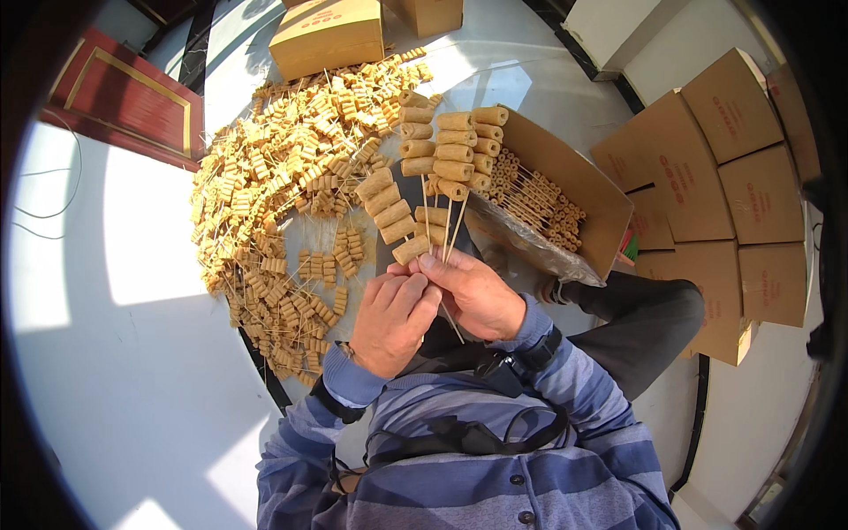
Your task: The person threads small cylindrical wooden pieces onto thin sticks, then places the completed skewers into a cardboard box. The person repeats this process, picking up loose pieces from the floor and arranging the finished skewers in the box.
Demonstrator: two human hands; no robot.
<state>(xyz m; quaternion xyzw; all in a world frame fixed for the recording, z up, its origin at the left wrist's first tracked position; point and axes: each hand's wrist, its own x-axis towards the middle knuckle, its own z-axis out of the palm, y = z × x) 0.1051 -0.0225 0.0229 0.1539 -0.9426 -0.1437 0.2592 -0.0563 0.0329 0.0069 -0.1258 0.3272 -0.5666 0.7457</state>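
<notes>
In front of my lap my right hand [481, 296] grips several thin wooden skewers by their sticks. Each carries a row of tan, hollow, tube-shaped rolls [456, 148], fanned upward. Pressed against it, my left hand [393, 320] is closed with its fingers at the stick of the leftmost skewer [387, 212], which leans left; the exact pinch is hidden by the fingers. Stick ends poke out below my hands. Just beyond, to the right, an open cardboard box [587, 181] lined with clear plastic holds neatly stacked skewers [534, 199] of the same rolls.
A large loose heap of skewered rolls [291, 177] spreads over the floor at left and ahead. Cardboard boxes [327, 35] stand behind it; more cartons [680, 168] are stacked at right. A red panel [128, 97] is at far left. My bent leg [645, 322] lies below the open box.
</notes>
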